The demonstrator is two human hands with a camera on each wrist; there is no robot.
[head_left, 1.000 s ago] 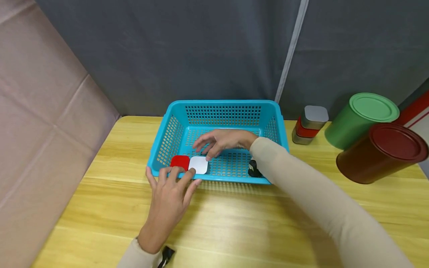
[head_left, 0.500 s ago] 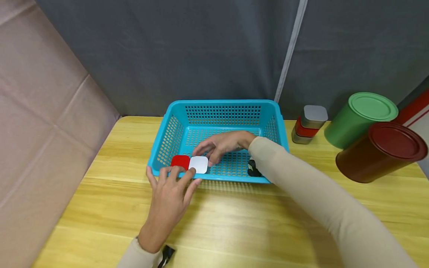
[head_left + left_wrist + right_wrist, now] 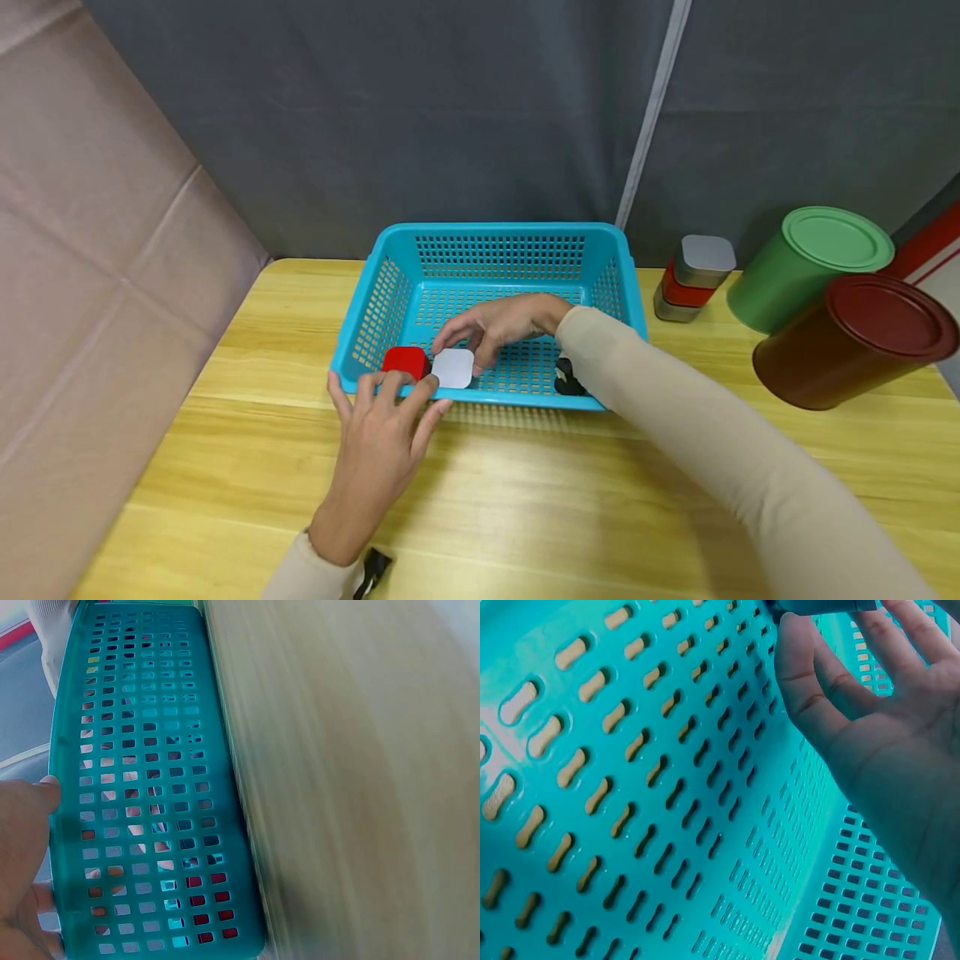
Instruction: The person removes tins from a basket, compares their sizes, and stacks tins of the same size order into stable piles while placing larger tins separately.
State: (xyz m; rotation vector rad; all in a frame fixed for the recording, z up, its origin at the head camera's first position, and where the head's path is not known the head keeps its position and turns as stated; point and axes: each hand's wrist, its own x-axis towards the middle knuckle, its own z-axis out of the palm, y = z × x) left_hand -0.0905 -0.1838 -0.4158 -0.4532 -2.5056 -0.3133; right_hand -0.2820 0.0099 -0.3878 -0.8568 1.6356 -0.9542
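In the head view, a blue plastic basket (image 3: 517, 398) stands on the wooden table, perforated on its walls and floor. Inside its near left corner sit a small red square-topped box (image 3: 405, 360) and a white-topped one (image 3: 452, 368), with a narrow gap between them. My right hand (image 3: 504, 323) reaches into the basket and holds the white-topped box between thumb and fingers. My left hand (image 3: 381, 442) grips the near rim, fingers bent over it beside the red box; the index fingertip is close to the white one. The left wrist view shows this hand (image 3: 22, 855) at the rim.
Right of the basket stands a stack of small silver and red square boxes (image 3: 688, 287). Beyond it are a green can (image 3: 795, 275) and a dark red can (image 3: 840, 346). A grey curtain (image 3: 450, 117) hangs behind the table.
My right hand has moved from above the basket floor onto the white-topped box. That box has shifted slightly right, away from the red one. My left hand has stayed put.
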